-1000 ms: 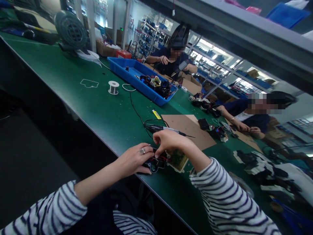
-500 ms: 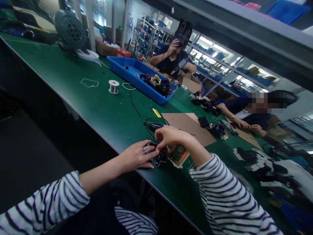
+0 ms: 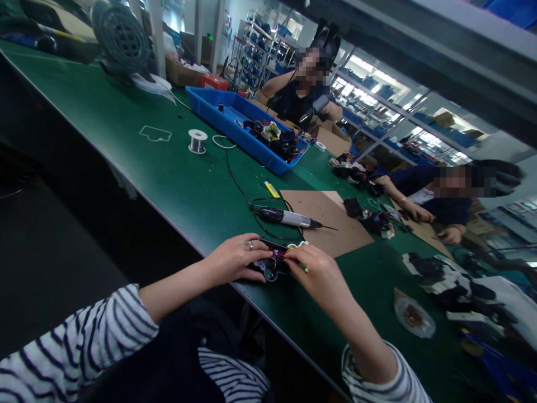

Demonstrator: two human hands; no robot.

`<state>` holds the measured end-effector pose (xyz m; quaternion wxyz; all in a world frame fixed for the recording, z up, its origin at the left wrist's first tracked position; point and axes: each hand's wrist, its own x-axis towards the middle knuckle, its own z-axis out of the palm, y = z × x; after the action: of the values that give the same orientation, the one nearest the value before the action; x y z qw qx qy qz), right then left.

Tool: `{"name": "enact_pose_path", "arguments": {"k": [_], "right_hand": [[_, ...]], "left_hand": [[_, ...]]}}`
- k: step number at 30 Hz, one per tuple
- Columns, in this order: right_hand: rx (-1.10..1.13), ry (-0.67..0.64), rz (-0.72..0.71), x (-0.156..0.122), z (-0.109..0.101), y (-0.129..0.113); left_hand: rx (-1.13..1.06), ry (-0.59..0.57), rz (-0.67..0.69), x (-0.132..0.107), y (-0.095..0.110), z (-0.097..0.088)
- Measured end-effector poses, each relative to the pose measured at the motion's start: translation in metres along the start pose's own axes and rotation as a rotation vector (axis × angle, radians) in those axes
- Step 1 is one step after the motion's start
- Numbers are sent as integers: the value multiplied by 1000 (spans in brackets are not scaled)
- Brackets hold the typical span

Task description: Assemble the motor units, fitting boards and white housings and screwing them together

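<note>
At the bench's near edge lies a black plastic housing [image 3: 272, 275] with red wires [image 3: 277, 254] and a small round part inside. My left hand [image 3: 237, 258] grips its left side, thumb below and fingers across the top. The fingertips of my right hand [image 3: 314, 267] are pinched together at the wires on the housing's right side. A circuit board [image 3: 298, 244] is mostly hidden behind that hand; only a pale edge shows. Just beyond both hands, an electric screwdriver [image 3: 289, 216] rests with its bit over a cardboard sheet [image 3: 339, 215].
A blue tray [image 3: 235, 120] of wired parts and a solder spool [image 3: 197, 142] stand farther back on the green bench [image 3: 168, 179]. To the right lie a bag of screws [image 3: 413, 316] and black-and-white parts [image 3: 440, 277]. Two co-workers sit across.
My right hand has moved from above the housing to its right side, now covering most of the circuit board. The electric screwdriver is now uncovered. My left hand stays on the housing.
</note>
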<state>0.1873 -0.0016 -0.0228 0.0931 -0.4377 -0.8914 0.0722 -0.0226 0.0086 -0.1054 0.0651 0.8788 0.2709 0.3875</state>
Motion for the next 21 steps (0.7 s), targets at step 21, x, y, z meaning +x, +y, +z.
{"name": "enact_pose_path", "arguments": {"k": [21], "right_hand": [[345,-72,316,16,16,-19]], "left_hand": [[-64,-132,-311,11,24,-9]]}}
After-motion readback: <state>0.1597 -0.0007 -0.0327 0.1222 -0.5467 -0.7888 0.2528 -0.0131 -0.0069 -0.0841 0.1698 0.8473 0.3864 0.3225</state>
